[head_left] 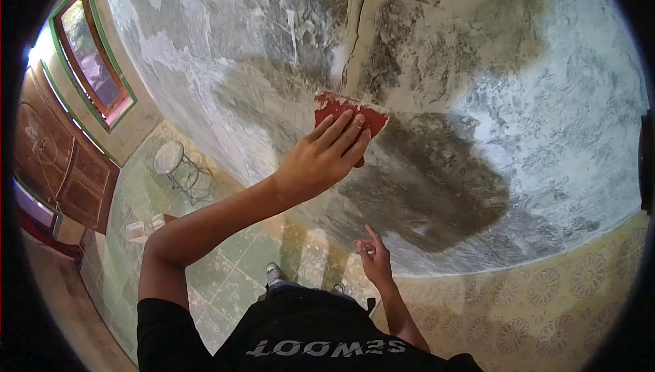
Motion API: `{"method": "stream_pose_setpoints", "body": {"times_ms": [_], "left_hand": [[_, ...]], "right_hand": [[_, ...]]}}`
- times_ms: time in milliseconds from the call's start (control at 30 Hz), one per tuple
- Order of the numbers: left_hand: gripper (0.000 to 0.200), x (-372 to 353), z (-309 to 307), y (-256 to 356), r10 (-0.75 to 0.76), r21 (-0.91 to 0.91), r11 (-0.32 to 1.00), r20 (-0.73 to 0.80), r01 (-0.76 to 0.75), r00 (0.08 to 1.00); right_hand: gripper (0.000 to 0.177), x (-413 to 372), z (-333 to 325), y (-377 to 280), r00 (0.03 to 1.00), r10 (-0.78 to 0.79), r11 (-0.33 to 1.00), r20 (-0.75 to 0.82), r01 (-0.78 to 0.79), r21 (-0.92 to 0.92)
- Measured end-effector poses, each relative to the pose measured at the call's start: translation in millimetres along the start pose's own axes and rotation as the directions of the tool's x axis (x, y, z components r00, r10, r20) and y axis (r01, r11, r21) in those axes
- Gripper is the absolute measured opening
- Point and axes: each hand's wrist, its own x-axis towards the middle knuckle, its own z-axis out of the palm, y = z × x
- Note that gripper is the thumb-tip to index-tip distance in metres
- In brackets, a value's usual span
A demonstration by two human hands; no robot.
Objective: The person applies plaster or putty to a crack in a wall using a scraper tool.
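Observation:
A red scraper (pixel 377 121) with pale paste along its top edge lies against the wall, just below a vertical crack. My left hand (pixel 321 162) grips it, the fingers spread over its face and its lower end partly hidden beneath them. Grey and white patches of plaster cover the wall (pixel 546 119), with darker areas around the crack and to the right of the scraper. Lower down, my right hand (pixel 374 257) is in front of the wall with its fingers apart and nothing in them.
At the left, a round stool (pixel 169 158) stands on the green tiled floor (pixel 239 297), near a small box (pixel 136 231). Beyond are a wooden door (pixel 51 160) and a green-framed window (pixel 89 51). Flower-patterned tiles (pixel 546 287) run below the plastered wall.

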Motion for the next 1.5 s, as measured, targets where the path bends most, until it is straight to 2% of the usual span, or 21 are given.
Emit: {"method": "stream_pose_setpoints", "body": {"times_ms": [233,333,400,500,733,833,900,933,967,1033,1067,1100,1133,1167,1200,1233,1300,1333,1367,1433,1500], "left_hand": [[0.057,-32.2,32.4,10.9,-0.013,-0.071,0.997,0.029,0.015,0.999],[0.058,-44.1,46.7,14.7,-0.056,-0.15,0.987,0.021,0.058,0.998],[0.058,-49.4,52.4,13.0,-0.062,-0.17,0.984,-0.024,0.057,0.998],[0.057,-55.5,58.4,17.1,-0.078,-0.183,0.98,-0.013,0.074,0.997],[0.059,-77.7,76.5,29.2,-0.135,-0.261,0.957,-0.011,0.128,0.991],[0.059,-88.2,80.9,39.2,-0.18,-0.358,0.918,0.007,0.171,0.984],[0.06,-101.5,88.3,44.5,-0.245,-0.436,0.858,0.12,0.272,0.962],[0.06,-107.1,96.1,47.7,-0.334,-0.519,0.793,0.069,0.32,0.94],[0.06,-116.7,100.7,51.0,-0.331,-0.522,0.793,0.066,0.315,0.941],[0.054,-129.8,97.9,58.0,-0.558,-0.644,0.581,0.131,0.498,0.82],[0.038,-135.4,98.0,62.7,-0.666,-0.718,0.408,0.189,0.565,0.721],[0.038,-140.8,97.5,64.0,-0.662,-0.716,0.406,0.198,0.568,0.723],[0.031,-148.0,96.7,65.5,-0.783,-0.823,-0.108,0.416,0.558,0.462],[0.026,-156.0,96.1,69.0,-0.717,-0.733,-0.583,0.667,0.351,0.203],[0.021,-158.5,96.8,69.8,-0.688,-0.711,-0.685,0.703,0.158,0.178],[0.021,-160.1,94.6,68.9,-0.685,-0.704,-0.692,0.71,0.162,0.162],[0.019,-161.6,88.9,64.7,-0.598,-0.597,-0.799,0.777,-0.071,0.195],[0.018,-157.0,84.7,64.8,-0.596,-0.582,-0.803,0.78,-0.132,0.188],[0.018,-156.8,82.7,63.3,-0.596,-0.582,-0.803,0.781,-0.132,0.185],[0.018,-153.7,79.2,59.3,-0.575,-0.54,-0.818,0.787,-0.2,0.225],[0.019,-144.4,75.1,60.1,-0.562,-0.518,-0.824,0.797,-0.228,0.221]], "right_hand": [[0.055,-2.4,1.3,1.9,1.0,0.015,1.0,0.002,-0.015,-0.023],[0.055,-0.8,2.9,14.2,1.0,-0.006,1.0,-0.009,0.006,0.018],[0.054,0.0,1.1,14.7,0.998,-0.067,0.997,0.003,0.067,-0.039],[0.056,-0.6,-1.2,2.3,1.0,0.023,0.998,-0.008,-0.023,-0.057],[0.056,5.9,-3.8,-2.5,0.998,0.061,0.991,0.015,-0.059,-0.124],[0.056,6.2,-3.2,-3.8,0.998,0.065,0.994,0.009,-0.064,-0.084],[0.057,7.5,-1.4,6.8,0.998,0.06,0.995,0.001,-0.059,-0.083],[0.057,7.1,-2.3,11.1,0.998,0.058,0.995,-0.002,-0.058,-0.085],[0.058,6.2,-3.4,15.5,1.0,0.005,0.995,-0.016,-0.006,-0.1],[0.058,6.4,-3.7,25.8,0.999,-0.04,0.993,-0.035,0.036,-0.11],[0.059,7.3,-4.0,31.6,0.998,-0.04,0.993,-0.054,0.034,-0.11],[0.059,7.3,-3.9,33.8,0.997,-0.039,0.993,-0.07,0.031,-0.11],[0.059,7.4,-3.9,36.4,0.997,-0.028,0.994,-0.068,0.021,-0.105],[0.058,8.5,-4.1,39.5,0.997,0.0,0.995,-0.074,-0.007,-0.101],[0.058,9.3,-2.8,39.6,0.997,0.028,0.994,-0.077,-0.036,-0.099],[0.058,9.4,-0.8,34.5,0.997,0.042,0.994,-0.066,-0.048,-0.097],[0.055,10.4,1.8,21.9,0.991,0.097,0.994,-0.089,-0.101,-0.052],[0.049,10.1,3.3,15.8,0.994,0.065,0.998,-0.085,-0.066,-0.016],[0.049,11.7,4.8,13.9,0.994,0.067,0.998,-0.082,-0.068,-0.016],[0.038,18.0,6.7,6.9,0.999,0.044,0.986,0.017,-0.046,0.162],[0.031,27.2,12.5,-7.9,0.998,0.024,0.975,0.058,-0.036,0.22]]}}
